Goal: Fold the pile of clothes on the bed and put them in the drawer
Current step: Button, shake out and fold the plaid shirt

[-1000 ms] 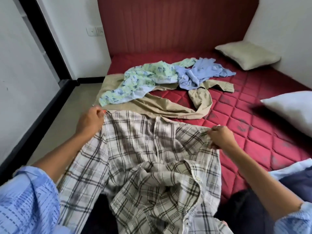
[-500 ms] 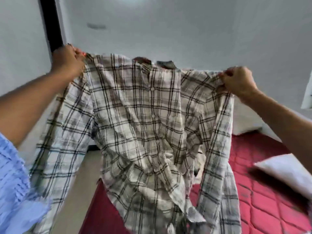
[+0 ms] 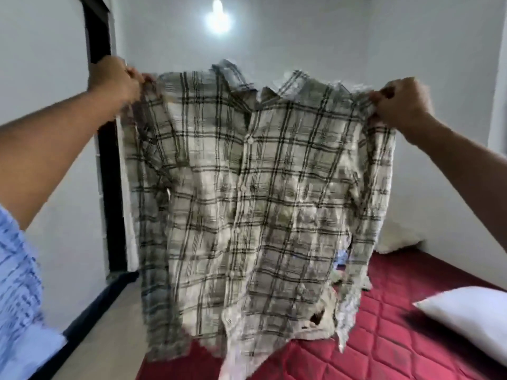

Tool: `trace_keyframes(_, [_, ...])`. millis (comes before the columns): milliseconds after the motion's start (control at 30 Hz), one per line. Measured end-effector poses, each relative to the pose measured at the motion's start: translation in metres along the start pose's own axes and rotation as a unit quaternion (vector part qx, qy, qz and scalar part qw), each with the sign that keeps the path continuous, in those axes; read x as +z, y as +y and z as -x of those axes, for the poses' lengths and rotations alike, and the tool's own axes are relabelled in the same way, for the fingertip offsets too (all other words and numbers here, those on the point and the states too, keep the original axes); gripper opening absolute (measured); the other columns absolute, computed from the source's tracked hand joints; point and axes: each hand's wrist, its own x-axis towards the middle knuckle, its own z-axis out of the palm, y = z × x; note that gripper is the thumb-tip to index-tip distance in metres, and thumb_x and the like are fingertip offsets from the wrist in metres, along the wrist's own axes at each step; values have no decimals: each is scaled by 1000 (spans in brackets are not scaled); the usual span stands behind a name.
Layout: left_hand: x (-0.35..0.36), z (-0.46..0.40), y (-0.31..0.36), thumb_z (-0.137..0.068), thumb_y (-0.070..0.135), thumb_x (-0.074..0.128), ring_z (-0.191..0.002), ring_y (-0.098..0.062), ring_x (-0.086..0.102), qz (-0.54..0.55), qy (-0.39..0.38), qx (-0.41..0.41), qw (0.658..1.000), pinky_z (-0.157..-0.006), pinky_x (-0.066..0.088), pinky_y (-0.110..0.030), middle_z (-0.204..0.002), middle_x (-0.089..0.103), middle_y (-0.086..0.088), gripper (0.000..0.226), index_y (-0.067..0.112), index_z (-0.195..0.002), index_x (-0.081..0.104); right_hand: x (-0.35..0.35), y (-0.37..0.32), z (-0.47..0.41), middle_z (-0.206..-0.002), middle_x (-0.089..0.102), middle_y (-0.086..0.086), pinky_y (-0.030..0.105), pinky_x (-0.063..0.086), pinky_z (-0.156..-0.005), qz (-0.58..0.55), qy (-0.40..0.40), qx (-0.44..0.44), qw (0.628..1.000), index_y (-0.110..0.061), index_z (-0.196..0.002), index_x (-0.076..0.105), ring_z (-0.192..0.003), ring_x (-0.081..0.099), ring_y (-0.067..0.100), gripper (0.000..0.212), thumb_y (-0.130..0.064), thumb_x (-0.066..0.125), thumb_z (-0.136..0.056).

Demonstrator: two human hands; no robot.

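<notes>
Step in hand, at a guess: shaking out the plaid shirt [image 3: 247, 193] before folding. Held up mid-frame, front w/ button placket facing cam, collar at top centre, hem dangling just above the red mattress [image 3: 411, 311] at the bottom. Left hand [image 3: 116, 78], upper left of frame, fingers curled & pinched on one shoulder seam; right hand [image 3: 402, 101], upper right, clamped likewise on the other shoulder.

To do it well: keep both pinches level & pulled apart so the top edge stays taut. Give one short snap to drop the sleeves straight; the one at right of frame looks twisted & bunched near the hem. Then lower face-down onto the mattress w/ placket centred, clear of the white pillow [image 3: 466, 316] at lower right. Rest of pile hidden behind the cloth; drawer not in view.

Vs 0.5 s ago: shirt body hangs flatter & wider, diagonal bunching thru the middle mostly gone, collar more open. Hands spread further apart. Ceiling lamp [image 3: 218, 19] now in view at top centre.
</notes>
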Motion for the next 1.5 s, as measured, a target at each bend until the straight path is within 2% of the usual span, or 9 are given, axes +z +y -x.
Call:
trace_keyframes(167, [0,5,5,-93,3,52,-86,-22,59,19,-31,0,999,-68,49,-20,-91,61,-11,13,6,-100,61,-2,11,5,-69,55,18,28,35,-52,-21,-22,-1,1000,6,-84,65,-53,51,11,28,-20,60,-93])
trace_keyframes(300, [7,8,6,-93,11,58,-110,-36,58,-21,-34,12,999,-87,46,-37,-119,63,-21,26,-2,-115,65,2,18,2,-49,56,2,24,42,-41,-55,-51,53,996,-5,-79,66,-36,52,8,20,-20,61,-92])
trace_keyframes(533, [16,14,5,-94,17,60,-106,-38,59,-16,-38,5,999,-86,46,-40,-117,63,-25,29,-3,-114,64,2,23,21,-82,65,21,53,58,-74,-188,-131,153,961,-12,-71,59,-74,67,39,22,-5,56,-91])
trace_keyframes(667, [14,15,3,-94,20,61,-81,-29,55,-7,-33,5,999,-66,38,-26,-105,65,-25,26,-1,-108,65,-6,24,40,-82,62,16,44,53,-77,-215,-207,89,950,-9,-83,54,-71,59,26,11,-12,55,-94])
trace_keyframes(800, [9,16,6,-94,20,61,-94,-36,61,5,-34,11,999,-68,39,-28,-108,65,-25,28,-1,-111,65,-3,24,56,-75,48,2,28,41,-60,-92,-224,-25,970,-16,-80,45,-70,48,18,21,-5,63,-82])
trace_keyframes(933, [5,16,13,-94,20,60,-84,-30,57,5,-38,16,999,-67,40,-30,-108,65,-24,27,0,-110,66,14,29,69,-95,56,13,32,41,-71,81,-161,-104,978,-3,-101,53,-89,56,33,28,-3,65,-76])
trace_keyframes(1100, [1,21,29,-94,19,60,-94,-34,60,-3,-37,23,999,-73,40,-30,-114,63,-24,26,1,-113,65,20,26,80,-83,60,14,31,39,-67,83,-173,33,981,-10,-84,59,-81,58,33,5,-7,61,-80])
trace_keyframes(1333, [2,21,39,-94,19,61,-85,-21,49,0,-41,48,998,-50,39,-22,-119,62,-21,24,2,-111,65,35,43,91,-75,55,12,29,32,-56,-61,-62,155,984,2,-76,54,-67,47,27,4,0,57,-77])
trace_keyframes(1500, [1,20,32,-94,15,60,-84,-25,55,-4,-37,50,998,-55,44,-19,-112,65,-22,19,2,-105,67,34,48,83,-79,64,9,22,40,-56,-178,-60,207,960,-5,-94,62,-71,58,22,17,-2,57,-78])
